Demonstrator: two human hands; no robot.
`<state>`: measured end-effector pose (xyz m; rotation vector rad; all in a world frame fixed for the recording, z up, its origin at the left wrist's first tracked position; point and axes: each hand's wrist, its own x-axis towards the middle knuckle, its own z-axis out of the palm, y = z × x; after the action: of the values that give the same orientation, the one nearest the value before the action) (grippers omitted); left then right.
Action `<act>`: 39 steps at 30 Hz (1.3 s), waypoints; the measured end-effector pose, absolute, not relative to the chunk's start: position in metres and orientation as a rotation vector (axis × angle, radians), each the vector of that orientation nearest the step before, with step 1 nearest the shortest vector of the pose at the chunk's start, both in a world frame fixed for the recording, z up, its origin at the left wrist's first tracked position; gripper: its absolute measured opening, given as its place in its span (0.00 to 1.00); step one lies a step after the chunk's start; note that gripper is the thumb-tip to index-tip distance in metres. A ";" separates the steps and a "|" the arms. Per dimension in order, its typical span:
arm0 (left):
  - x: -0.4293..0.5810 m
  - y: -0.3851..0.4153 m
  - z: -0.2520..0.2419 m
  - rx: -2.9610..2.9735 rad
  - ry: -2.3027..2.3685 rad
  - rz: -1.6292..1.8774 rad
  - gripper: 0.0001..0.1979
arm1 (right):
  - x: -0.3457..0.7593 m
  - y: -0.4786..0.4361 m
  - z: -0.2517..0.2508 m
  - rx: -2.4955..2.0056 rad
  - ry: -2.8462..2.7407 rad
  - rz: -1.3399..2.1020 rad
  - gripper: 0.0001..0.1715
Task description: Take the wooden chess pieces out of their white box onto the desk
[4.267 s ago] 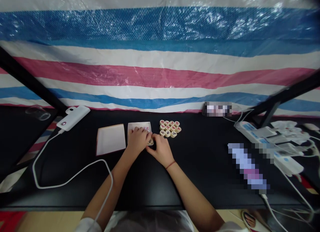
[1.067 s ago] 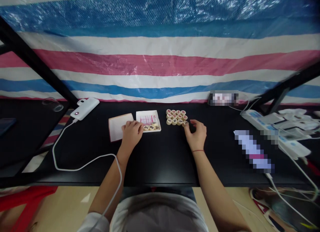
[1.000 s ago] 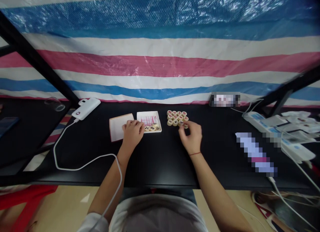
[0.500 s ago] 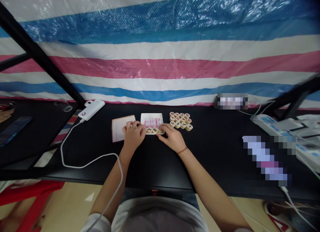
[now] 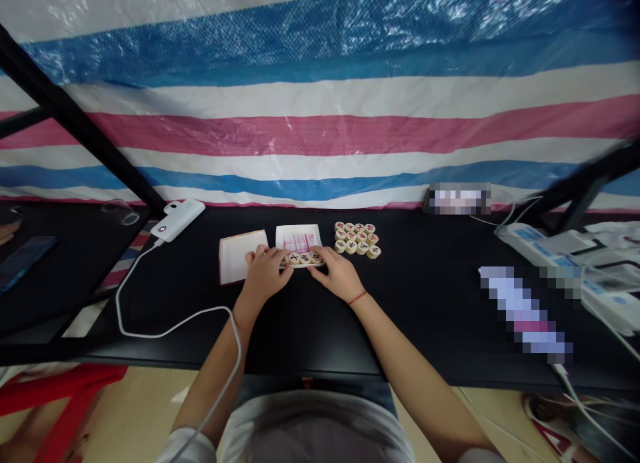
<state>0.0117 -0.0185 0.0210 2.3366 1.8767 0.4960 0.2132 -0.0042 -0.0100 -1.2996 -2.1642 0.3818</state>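
Observation:
A small white box [image 5: 300, 236] with a pink grid inside lies on the black table [image 5: 410, 303]. A row of round wooden chess pieces [image 5: 300, 257] lines its near edge. My left hand [image 5: 264, 276] is curled against the box's near left corner and holds it. My right hand [image 5: 339, 276] is at the near right corner, fingertips pinched on the last piece of the row. A cluster of several more chess pieces [image 5: 356, 239] lies just right of the box. The box's white lid [image 5: 234, 256] lies to the left, partly under my left hand.
A white power bank [image 5: 177, 218] sits at the back left, and its cable [image 5: 150, 330] loops toward me. Power strips and cables [image 5: 565, 263] crowd the right side. A phone [image 5: 23, 260] lies on the left table. A striped tarp hangs behind.
My right hand picked a piece from the cluster and carried it left to the box's row. The left hand stayed at the box. The row of pieces has grown.

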 end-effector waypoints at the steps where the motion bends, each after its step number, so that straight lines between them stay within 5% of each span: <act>1: 0.010 -0.019 0.021 2.334 1.860 0.503 0.14 | 0.213 -0.004 -0.009 -1.293 -2.163 0.388 0.21; 14: -0.010 -0.012 0.022 2.176 1.625 0.581 0.12 | 0.213 -0.003 -0.013 -1.269 -2.145 0.446 0.20; 21: 0.011 -0.007 0.040 2.075 1.448 0.995 0.08 | 0.212 -0.010 0.001 -1.162 -1.977 0.434 0.27; 29: 0.062 0.000 0.032 1.550 1.039 0.941 0.11 | 0.224 -0.026 0.010 -1.241 -1.814 0.398 0.14; 39: 0.035 -0.001 0.017 1.774 1.441 1.186 0.13 | 0.251 -0.016 -0.003 -1.699 -1.875 0.240 0.09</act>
<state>0.0353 -0.0006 0.0169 1.7736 1.4409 1.1858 0.2512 -0.0164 -0.0031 -1.6994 -1.8749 0.2402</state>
